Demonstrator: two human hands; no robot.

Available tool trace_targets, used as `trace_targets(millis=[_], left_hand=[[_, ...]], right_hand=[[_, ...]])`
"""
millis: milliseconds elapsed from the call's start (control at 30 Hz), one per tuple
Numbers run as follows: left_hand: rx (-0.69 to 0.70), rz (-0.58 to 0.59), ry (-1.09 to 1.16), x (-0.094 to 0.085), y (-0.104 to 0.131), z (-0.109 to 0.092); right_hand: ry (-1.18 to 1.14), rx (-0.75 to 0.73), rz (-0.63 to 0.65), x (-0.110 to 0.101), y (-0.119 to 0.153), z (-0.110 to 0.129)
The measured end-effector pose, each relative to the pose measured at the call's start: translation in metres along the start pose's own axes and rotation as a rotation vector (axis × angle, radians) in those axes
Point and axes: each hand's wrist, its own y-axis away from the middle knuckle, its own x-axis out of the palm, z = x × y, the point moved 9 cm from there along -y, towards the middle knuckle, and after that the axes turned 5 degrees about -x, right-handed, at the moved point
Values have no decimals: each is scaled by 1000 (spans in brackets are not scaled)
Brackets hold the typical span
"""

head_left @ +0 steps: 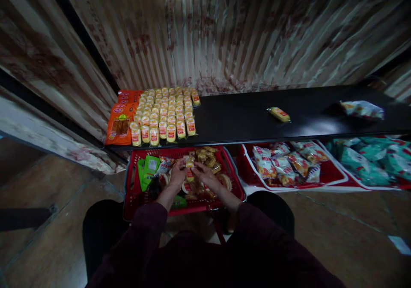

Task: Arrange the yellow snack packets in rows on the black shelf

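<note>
Between my two hands, over the red basket [180, 213], is a small wrapped snack cake [190, 175] with a yellow body and a red-and-white label. My left hand [177, 174] pinches it from the left side. From the right, the fingers of my right hand [205, 176] close on the same cake. Under my hands the basket holds green packets [149, 168], round packaged pastries [224, 181] and other snacks, partly hidden by my hands. On the black shelf [231, 116] just beyond, many matching cakes [163, 114] stand in tight rows at the left.
Orange snack bags [119, 123] lie at the shelf's left end. A single cake [279, 114] and a white-blue packet [362, 109] lie farther right. Below stand a red basket of snack bags [285, 163] and one of teal packets [369, 159]. A pleated curtain [218, 35] hangs behind.
</note>
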Motion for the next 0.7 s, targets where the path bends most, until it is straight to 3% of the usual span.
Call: trace_targets(millis=[200, 433, 700], left_hand=[[-54, 65, 45, 6, 0, -1], [-47, 39, 85, 5, 3, -21], [-74, 74, 17, 8, 11, -20]], right_hand=[[-257, 35, -25, 1, -12, -9], [-272, -55, -7, 3, -16, 14], [-285, -56, -56, -5, -14, 7]])
